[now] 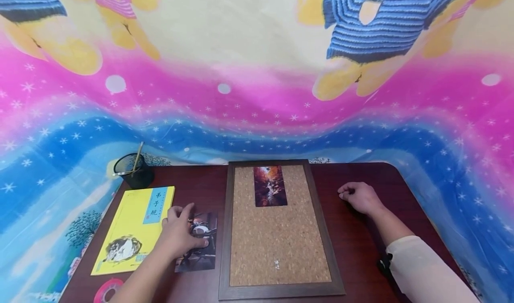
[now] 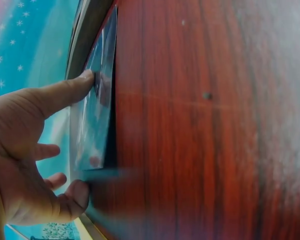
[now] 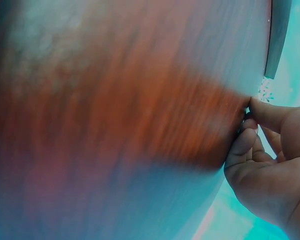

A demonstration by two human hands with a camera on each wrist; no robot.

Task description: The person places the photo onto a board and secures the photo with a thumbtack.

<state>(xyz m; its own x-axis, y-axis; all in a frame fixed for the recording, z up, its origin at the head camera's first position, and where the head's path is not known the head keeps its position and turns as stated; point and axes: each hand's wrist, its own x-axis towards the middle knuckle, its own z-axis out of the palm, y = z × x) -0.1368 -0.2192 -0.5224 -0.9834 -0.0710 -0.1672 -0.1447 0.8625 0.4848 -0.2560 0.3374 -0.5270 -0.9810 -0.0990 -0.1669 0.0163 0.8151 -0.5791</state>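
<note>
A framed cork board (image 1: 281, 240) lies on the table, with an autumn-stream photo (image 1: 270, 187) near its top. To its left my left hand (image 1: 180, 231) is over a second photo (image 1: 206, 260), dark with a motorcycle-like picture. The left thumb presses on the glossy photo (image 2: 97, 130) and the index finger is spread toward its far edge. In the left wrist view one photo edge looks slightly raised. My right hand (image 1: 361, 198) rests on the table right of the board, fingers loosely curled; I make out nothing held. Small whitish bits (image 1: 277, 264) sit low on the cork.
A yellow book (image 1: 124, 222) lies at the left, partly behind the left forearm. Beyond it stands a black mesh pen cup (image 1: 138, 173) with a pencil. A pink tape roll (image 1: 107, 289) is at the near left. Patterned cloth (image 1: 257, 106) hangs behind the table.
</note>
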